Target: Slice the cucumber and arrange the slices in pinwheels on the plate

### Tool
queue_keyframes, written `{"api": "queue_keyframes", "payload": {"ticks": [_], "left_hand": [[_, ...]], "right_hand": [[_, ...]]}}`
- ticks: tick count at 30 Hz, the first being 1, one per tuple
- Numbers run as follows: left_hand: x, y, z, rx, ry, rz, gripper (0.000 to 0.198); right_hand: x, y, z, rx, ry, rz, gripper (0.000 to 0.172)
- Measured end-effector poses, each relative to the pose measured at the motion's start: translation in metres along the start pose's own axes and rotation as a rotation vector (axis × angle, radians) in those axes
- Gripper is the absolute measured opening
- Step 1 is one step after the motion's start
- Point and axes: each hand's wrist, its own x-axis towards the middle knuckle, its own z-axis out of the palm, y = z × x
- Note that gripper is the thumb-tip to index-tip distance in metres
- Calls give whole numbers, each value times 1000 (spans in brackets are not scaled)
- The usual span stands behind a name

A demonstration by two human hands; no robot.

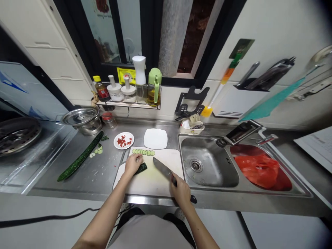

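Observation:
A kitchen knife point(163, 167) is gripped by its black handle in my right hand point(181, 190), its blade slanting up and left over the white cutting board point(155, 185). My left hand point(133, 164) is over the board's left part with its fingers bent together; what they pinch, if anything, is hidden. Just beside that hand lies a short dark green cucumber piece point(141, 168), partly covered by it. A row of thin cucumber slices point(144, 152) overlaps along the board's far edge, close to my left fingertips.
Left of the board lie a whole cucumber point(81, 157) and pale pieces point(99, 151). Behind stand a plate of chopped red bits point(123, 140) and a white square plate point(155, 138). Right is the sink point(210, 166), with a red bag point(258, 170) in its second basin.

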Motion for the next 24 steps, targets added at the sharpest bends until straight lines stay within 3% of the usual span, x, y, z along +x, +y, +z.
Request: {"api": "queue_keyframes", "payload": {"ticks": [6,8,11,18,24], "left_hand": [[-40,-20,-16,66,-149,88,48],[-45,-21,-18,110,-189,96,56],[-47,-21,-18,121,-206,98,52],[-39,-35,-20,-44,-183,69,46],[-13,-76,-53,-250,3,-138,55]], "right_hand": [[3,-1,-1,31,-16,14,41],[4,-2,1,32,-27,19,41],[5,-5,3,28,-39,26,42],[6,-12,0,31,-78,43,42],[8,-15,-5,43,-73,53,42]]}}
